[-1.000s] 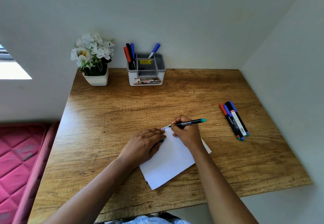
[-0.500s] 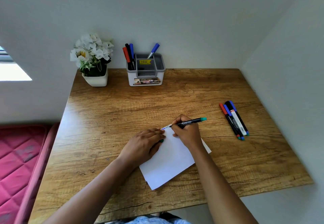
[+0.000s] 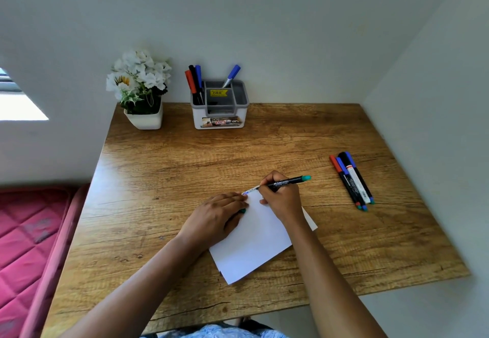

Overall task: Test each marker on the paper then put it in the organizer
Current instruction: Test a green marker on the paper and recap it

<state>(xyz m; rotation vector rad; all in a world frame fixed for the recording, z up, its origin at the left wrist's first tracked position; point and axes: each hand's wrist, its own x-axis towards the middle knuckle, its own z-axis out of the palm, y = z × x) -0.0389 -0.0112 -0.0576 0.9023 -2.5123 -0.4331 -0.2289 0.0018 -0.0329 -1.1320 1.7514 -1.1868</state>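
Observation:
White paper lies on the wooden table. My right hand grips a black marker with a teal end, its tip on the paper's far edge where coloured scribbles show. My left hand rests on the paper's left side, and a teal cap peeks out under its fingers. The grey-and-white organizer stands at the back, holding red, black and blue markers on its left and one blue marker at the rear.
Several loose markers lie at the table's right side near the wall. A white pot of white flowers stands back left. A pink mattress lies left of the table.
The marker in my right hand has shifted slightly along the paper's far edge; my left hand has stayed put.

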